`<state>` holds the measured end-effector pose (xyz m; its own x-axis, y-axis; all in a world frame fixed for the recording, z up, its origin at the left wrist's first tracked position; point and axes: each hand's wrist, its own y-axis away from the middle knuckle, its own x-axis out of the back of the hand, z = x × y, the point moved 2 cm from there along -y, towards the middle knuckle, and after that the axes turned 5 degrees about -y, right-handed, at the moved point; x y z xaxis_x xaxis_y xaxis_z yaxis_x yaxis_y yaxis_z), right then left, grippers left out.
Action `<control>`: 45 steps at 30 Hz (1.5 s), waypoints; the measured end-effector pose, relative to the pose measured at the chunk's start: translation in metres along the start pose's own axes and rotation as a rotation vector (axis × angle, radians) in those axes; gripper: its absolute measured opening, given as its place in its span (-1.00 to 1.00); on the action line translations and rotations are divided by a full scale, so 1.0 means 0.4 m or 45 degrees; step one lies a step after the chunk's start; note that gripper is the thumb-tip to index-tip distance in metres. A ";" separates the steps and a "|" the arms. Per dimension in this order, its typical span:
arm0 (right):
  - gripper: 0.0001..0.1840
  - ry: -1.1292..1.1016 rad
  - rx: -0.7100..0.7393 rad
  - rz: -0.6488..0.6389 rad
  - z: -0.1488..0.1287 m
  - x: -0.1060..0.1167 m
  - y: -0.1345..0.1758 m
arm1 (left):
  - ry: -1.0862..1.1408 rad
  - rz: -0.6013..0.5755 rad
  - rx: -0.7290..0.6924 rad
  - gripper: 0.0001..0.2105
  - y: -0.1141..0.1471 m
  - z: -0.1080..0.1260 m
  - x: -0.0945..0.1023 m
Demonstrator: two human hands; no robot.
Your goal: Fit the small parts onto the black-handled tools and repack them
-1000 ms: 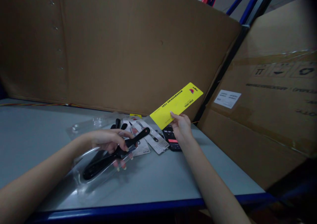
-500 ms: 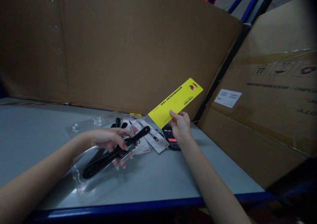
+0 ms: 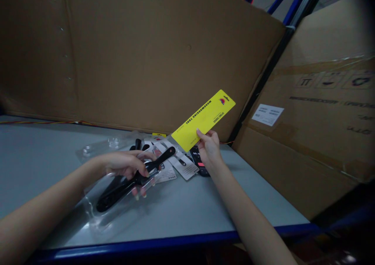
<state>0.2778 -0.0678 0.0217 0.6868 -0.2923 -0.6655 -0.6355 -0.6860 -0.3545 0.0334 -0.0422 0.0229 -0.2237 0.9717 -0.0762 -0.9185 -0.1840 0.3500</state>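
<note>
My left hand (image 3: 130,167) is closed round a black two-handled spokeshave (image 3: 117,194) and a clear plastic blister pack (image 3: 101,222) under it. The tool slants over the table, one handle end low on the left, the other up to the right. Between thumb and fingers, my right hand (image 3: 210,146) pinches a flat yellow backing card (image 3: 202,120) printed "WOODWORKING TOOL", raised and tilted. Behind the hands lie white printed cards (image 3: 185,167) and other black handles (image 3: 138,144), partly covered by my left hand. A dark phone (image 3: 202,167) lies beside my right wrist.
The grey tabletop (image 3: 175,214) ends at a blue front edge (image 3: 146,246). A tall cardboard sheet (image 3: 146,62) stands along the back, and a large taped carton (image 3: 307,140) bounds the right side. A thin twisted wire (image 3: 43,122) runs along the back left.
The yellow card and my right hand have shifted slightly left in view, as has the whole scene. Both hands keep the same holds.
</note>
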 end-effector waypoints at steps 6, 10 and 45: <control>-0.61 -0.078 0.019 -0.081 -0.005 -0.004 -0.002 | -0.044 0.029 0.022 -0.53 0.005 0.005 -0.003; -0.62 -0.086 -0.027 -0.064 -0.006 -0.002 -0.005 | -0.095 0.002 -0.016 -0.58 0.003 0.000 0.004; -0.39 0.282 -0.256 -0.225 0.056 -0.012 0.039 | 0.185 0.324 -0.136 -0.55 -0.024 -0.018 0.004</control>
<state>0.2569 -0.0622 0.0047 0.8539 -0.2794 -0.4391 -0.4325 -0.8502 -0.3001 0.0394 -0.0400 0.0128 -0.4878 0.8626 -0.1339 -0.8546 -0.4405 0.2751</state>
